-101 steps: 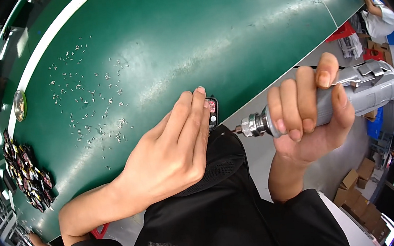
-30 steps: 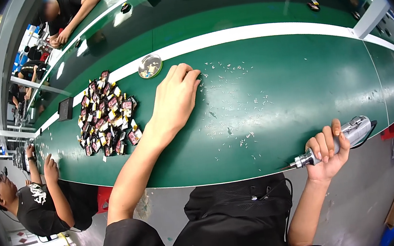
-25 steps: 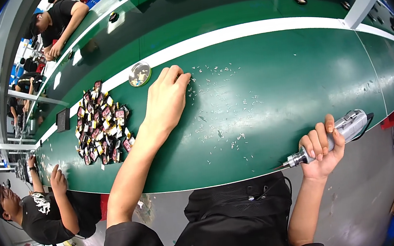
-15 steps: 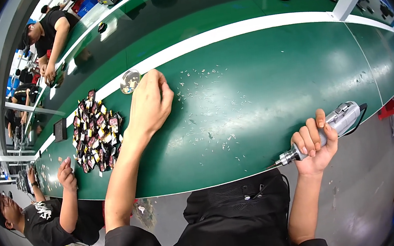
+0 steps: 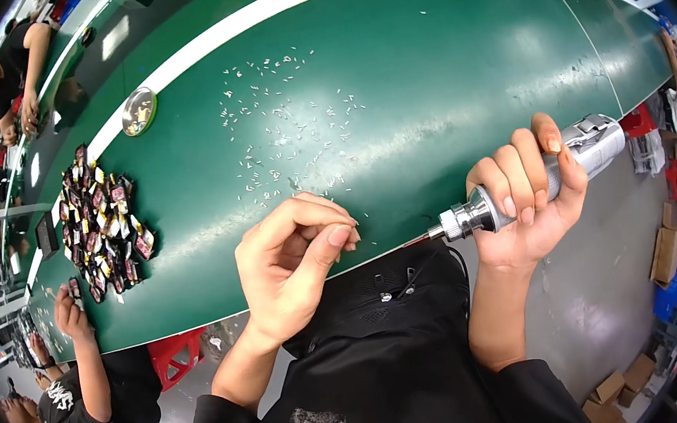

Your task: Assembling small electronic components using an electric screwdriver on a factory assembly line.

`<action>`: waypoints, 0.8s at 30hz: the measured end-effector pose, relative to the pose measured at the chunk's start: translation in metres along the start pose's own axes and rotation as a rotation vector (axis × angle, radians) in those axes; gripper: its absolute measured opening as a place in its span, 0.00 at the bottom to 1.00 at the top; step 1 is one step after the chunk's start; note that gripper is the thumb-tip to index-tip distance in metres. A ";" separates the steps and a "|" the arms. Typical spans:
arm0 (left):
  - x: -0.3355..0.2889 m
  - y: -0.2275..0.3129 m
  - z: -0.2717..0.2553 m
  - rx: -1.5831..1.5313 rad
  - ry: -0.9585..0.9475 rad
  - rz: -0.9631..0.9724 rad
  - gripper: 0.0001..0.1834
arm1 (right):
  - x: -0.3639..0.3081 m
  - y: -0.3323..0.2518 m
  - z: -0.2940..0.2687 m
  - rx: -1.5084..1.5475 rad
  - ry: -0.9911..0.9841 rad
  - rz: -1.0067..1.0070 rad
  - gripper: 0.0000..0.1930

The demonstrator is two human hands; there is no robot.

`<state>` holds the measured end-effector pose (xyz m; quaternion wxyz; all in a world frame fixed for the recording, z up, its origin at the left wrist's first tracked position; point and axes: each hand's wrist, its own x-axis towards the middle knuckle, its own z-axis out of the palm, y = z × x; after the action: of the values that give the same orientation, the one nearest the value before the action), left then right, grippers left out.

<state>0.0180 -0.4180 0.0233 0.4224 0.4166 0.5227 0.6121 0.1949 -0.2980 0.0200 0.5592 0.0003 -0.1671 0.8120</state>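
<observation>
My right hand is wrapped round a silver electric screwdriver, whose bit points left, just over the table's near edge. To its left, my left hand is closed, thumb against the fingertips, at the near side of the green table. What the pinch holds, if anything, is too small or hidden to name. Many tiny pale slivers lie scattered on the tabletop beyond my left hand. Farther left is a heap of small black units with yellow and white bits. A round clear dish with small pieces in it sits beyond the heap.
A co-worker in a black shirt sits at the left, one hand by the heap. Another person works across the line at the far left. Red stools and cardboard boxes stand on the floor.
My left hand has come back from beside the dish to near the screwdriver's tip. The right hand still grips the screwdriver. The whole view has shifted, with the table's things now farther left.
</observation>
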 end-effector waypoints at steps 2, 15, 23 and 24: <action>-0.005 -0.011 0.008 -0.153 -0.038 -0.021 0.05 | -0.001 0.003 0.015 -0.035 -0.015 -0.021 0.05; -0.016 -0.018 0.026 -0.404 -0.110 -0.090 0.10 | -0.008 0.008 0.028 -0.082 -0.016 -0.093 0.06; -0.013 -0.018 0.029 0.110 -0.008 0.093 0.06 | -0.012 0.012 0.025 -0.249 -0.104 -0.133 0.06; -0.011 -0.019 0.030 0.172 -0.019 0.111 0.05 | -0.011 0.011 0.024 -0.250 -0.120 -0.141 0.07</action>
<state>0.0511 -0.4180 0.0069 0.3557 0.4854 0.5453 0.5836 0.1846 -0.3186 0.0380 0.5994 -0.0094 -0.2996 0.7422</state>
